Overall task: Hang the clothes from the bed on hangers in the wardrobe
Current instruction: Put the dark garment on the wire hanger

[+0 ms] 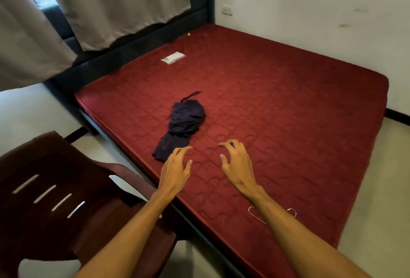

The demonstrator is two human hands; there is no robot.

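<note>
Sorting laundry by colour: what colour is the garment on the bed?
The garment is dark navy; head view.

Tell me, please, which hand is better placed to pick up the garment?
Left: the left hand is beside the near end of the garment, while the right hand is over bare mattress, farther away.

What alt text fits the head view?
A bare left hand and right hand hover empty over a red quilted mattress toward a crumpled dark navy garment. A thin wire hanger lies partly under the right forearm; a dark brown plastic chair stands at left.
</note>
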